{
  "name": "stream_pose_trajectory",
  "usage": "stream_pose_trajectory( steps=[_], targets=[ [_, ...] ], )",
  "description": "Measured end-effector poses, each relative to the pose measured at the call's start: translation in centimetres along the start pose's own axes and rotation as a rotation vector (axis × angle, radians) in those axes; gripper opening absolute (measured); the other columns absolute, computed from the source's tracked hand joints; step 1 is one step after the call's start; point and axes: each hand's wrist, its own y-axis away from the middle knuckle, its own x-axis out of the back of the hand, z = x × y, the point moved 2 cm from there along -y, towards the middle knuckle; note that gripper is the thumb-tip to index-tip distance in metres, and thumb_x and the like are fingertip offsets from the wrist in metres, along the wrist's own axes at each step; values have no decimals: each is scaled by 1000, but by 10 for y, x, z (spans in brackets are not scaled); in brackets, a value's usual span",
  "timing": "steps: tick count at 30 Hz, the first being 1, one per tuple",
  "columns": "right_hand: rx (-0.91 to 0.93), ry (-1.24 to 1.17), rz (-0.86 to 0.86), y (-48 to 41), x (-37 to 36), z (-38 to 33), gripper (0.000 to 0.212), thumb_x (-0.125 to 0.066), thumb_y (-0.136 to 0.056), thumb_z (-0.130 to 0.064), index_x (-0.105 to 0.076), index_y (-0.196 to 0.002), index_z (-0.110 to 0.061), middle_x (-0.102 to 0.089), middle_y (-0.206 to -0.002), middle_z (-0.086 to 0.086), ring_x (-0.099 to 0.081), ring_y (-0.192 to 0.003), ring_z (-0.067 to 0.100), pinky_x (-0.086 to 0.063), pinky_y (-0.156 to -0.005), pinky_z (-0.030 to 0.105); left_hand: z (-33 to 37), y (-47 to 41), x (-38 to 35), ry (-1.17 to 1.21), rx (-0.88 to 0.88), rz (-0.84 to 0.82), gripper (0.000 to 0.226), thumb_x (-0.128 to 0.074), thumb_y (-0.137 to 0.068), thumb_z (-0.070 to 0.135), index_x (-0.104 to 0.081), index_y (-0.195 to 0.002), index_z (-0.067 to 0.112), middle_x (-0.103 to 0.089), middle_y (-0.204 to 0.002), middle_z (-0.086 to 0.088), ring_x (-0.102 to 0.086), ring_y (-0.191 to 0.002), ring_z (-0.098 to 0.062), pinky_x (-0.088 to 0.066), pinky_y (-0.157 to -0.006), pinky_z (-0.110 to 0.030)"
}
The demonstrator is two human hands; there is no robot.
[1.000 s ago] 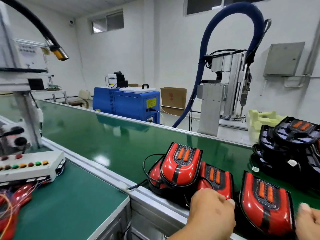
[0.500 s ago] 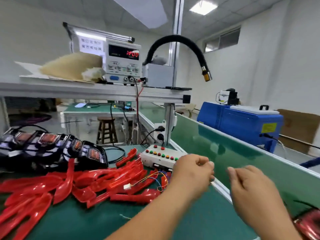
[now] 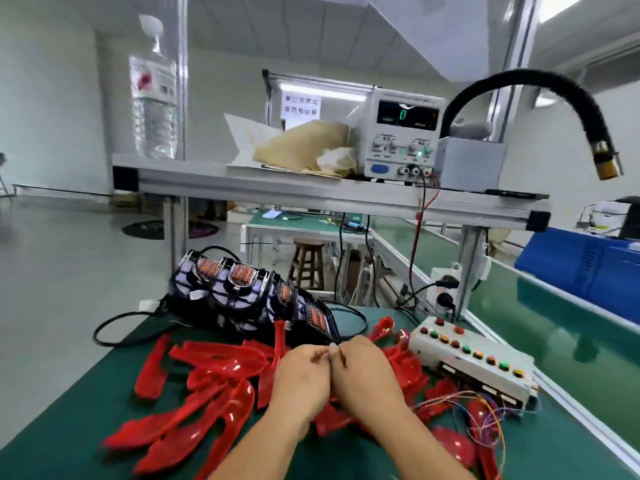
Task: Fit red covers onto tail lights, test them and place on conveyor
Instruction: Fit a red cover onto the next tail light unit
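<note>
Hovering over the heap of red covers (image 3: 214,375) on the bench, the left hand (image 3: 301,377) and right hand (image 3: 365,372) are being pressed together, fingers curled; whether anything is being pinched cannot be told. Bare tail lights (image 3: 256,292) are being seen stacked just behind. The covers are being judged light, thin and brittle, best gripped by the rims.

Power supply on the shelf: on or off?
On. The power supply shows a lit green digit on its display, and a green indicator glows on its front panel.
</note>
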Motion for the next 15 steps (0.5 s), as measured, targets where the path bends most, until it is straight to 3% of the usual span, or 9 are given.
stream_pose_trajectory(
  steps=[2, 4, 6, 8, 12, 15],
  targets=[
    [3, 70, -52, -5, -23, 1, 41, -32, -101, -34, -65, -91, -13, -59, -100, 7, -54, -99, 25, -39, -85, 34, -20, -10, 4, -76, 29, -14, 33, -51, -97, 14, -70, -71, 15, -69, -68, -1, -56, -61, -13, -41, -59, -29],
    [16, 120, -71, -5, -45, 7, 38, -32, -99, -36, -65, -98, -18, -60, -109, 3, -52, -104, 23, -39, -87, 35, -37, -18, 4, -79, 106, -3, 27, -52, -93, 7, -69, -73, 14, -73, -81, -8, -67, -79, -26, -53, -73, -36],
    [16, 150, -94, -3, -59, 15, 37, -31, -98, -38, -63, -108, -22, -57, -117, -4, -51, -110, 19, -38, -89, 33, -47, -27, 5, -19, 172, 45, 21, -56, -92, 8, -67, -82, 24, -74, -88, -6, -70, -86, -25, -57, -83, -41],
    [26, 127, -95, -2, -67, 23, 38, -31, -99, -40, -62, -114, -24, -56, -119, -6, -51, -111, 17, -39, -91, 32, -50, -43, 7, -35, 143, 117, 13, -59, -93, 14, -70, -96, 21, -74, -92, -5, -70, -90, -24, -56, -87, -42],
    [34, 49, -41, 0, -68, 27, 42, -31, -99, -41, -62, -120, -23, -57, -118, -7, -51, -110, 15, -41, -95, 29, -43, -84, 12, -129, 111, 244, 33, -56, -96, 29, -62, -124, 14, -73, -101, -10, -67, -100, -25, -51, -96, -38],
    [44, 40, -47, 1, -68, 27, 42, -30, -100, -40, -61, -121, -22, -56, -118, -5, -51, -109, 16, -41, -97, 30, -32, -112, 9, -385, 119, 221, 41, -49, -97, 38, -61, -121, 6, -72, -99, -14, -64, -106, -28, -45, -91, -32]
  ],
)
